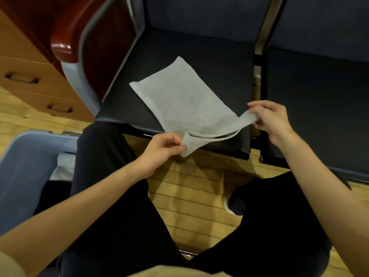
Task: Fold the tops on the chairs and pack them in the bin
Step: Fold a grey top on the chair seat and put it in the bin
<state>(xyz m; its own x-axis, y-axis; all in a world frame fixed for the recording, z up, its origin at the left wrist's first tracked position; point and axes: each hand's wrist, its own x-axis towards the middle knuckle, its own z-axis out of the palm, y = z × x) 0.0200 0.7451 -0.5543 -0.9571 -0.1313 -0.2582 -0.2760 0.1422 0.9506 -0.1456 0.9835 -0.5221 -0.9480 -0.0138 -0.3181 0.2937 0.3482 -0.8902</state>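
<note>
1. Grey top point(179, 100): soft knit, folded to a long flat rectangle, lying slantwise on the dark padded chair point(199, 48) seat; near end hangs past the seat's front edge.
2. Left hand point(161, 148): thumb and fingers pinch the near left corner, lifted off the seat.
3. Right hand point(273, 120): fingertips pinch the near right corner, cloth pulled into a thin taut strip.
4. Bin point(26, 156): blue-grey plastic, rounded rim, at lower left on the plank floor point(189, 188); pale and dark cloth inside.
5. Wooden drawers point(30, 76), far left.

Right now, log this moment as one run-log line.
stage: folding | grey top on chair seat | left hand pinches near corner | right hand pinches other near corner | bin at left, holds clothes
</note>
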